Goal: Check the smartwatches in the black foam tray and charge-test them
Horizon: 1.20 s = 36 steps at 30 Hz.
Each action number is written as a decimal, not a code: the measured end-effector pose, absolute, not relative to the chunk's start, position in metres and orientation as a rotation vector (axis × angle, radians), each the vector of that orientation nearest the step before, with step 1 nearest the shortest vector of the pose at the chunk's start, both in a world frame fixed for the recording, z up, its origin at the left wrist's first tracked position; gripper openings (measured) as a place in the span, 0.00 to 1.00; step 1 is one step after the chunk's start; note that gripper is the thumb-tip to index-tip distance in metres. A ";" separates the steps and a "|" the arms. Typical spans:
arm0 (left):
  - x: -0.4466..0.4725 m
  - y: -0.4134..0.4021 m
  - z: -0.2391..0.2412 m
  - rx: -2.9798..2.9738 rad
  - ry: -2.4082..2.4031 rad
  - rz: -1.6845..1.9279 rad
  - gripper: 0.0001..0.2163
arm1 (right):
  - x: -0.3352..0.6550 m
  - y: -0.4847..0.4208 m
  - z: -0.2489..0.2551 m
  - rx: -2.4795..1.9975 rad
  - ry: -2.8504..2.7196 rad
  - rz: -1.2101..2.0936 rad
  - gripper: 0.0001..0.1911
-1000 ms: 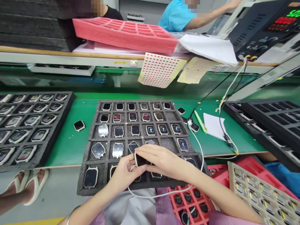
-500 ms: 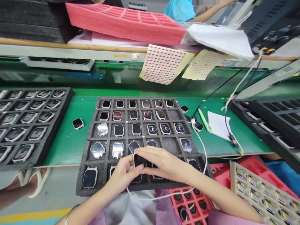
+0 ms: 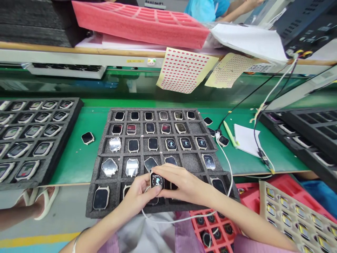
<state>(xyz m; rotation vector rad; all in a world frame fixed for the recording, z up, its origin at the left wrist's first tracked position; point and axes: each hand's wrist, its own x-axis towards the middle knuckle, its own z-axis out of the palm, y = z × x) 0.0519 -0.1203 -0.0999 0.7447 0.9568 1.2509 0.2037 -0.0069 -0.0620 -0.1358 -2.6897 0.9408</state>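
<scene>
Left hand (image 3: pixel 138 193) and right hand (image 3: pixel 183 181) both have fingers closed on a lit watch (image 3: pixel 156 180), lower centre of frame, over dark foam tray (image 3: pixel 191 163), white cable (image 3: pixel 173 222) looping below.

sticker sheet (image 3: pixel 185 70): red arrows | yellow label (image 3: pixel 135 61): illegible | watch (image 3: pixel 157 180) text: illegible

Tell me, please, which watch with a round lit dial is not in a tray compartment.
The watch held between the left hand and right hand, above the middle dark tray; the others clearly showing such dials lie inside that tray.
</scene>
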 end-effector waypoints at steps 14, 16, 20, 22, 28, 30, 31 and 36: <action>0.052 -0.124 -0.104 0.845 1.056 1.203 0.09 | 0.202 -0.010 -0.060 -0.206 -2.668 0.890 0.21; 0.052 -0.123 -0.103 0.851 1.052 1.200 0.09 | 0.202 -0.010 -0.060 -0.222 -2.666 0.899 0.21; 0.052 -0.123 -0.103 0.855 1.042 1.205 0.09 | 0.203 -0.010 -0.061 -0.221 -2.669 0.919 0.22; 0.052 -0.123 -0.103 0.858 1.048 1.200 0.09 | 0.203 -0.010 -0.062 -0.214 -2.669 0.926 0.22; 0.053 -0.123 -0.101 0.873 1.075 1.175 0.08 | 0.202 -0.011 -0.065 -0.198 -2.652 0.916 0.22; 0.054 -0.123 -0.097 0.895 1.096 1.158 0.09 | 0.202 -0.012 -0.063 -0.197 -2.667 0.891 0.21; 0.055 -0.123 -0.094 0.901 1.102 1.144 0.10 | 0.203 -0.011 -0.061 -0.200 -2.674 0.870 0.21; 0.056 -0.128 -0.083 0.899 1.082 1.029 0.18 | 0.232 0.009 -0.038 -0.324 -2.578 0.812 0.25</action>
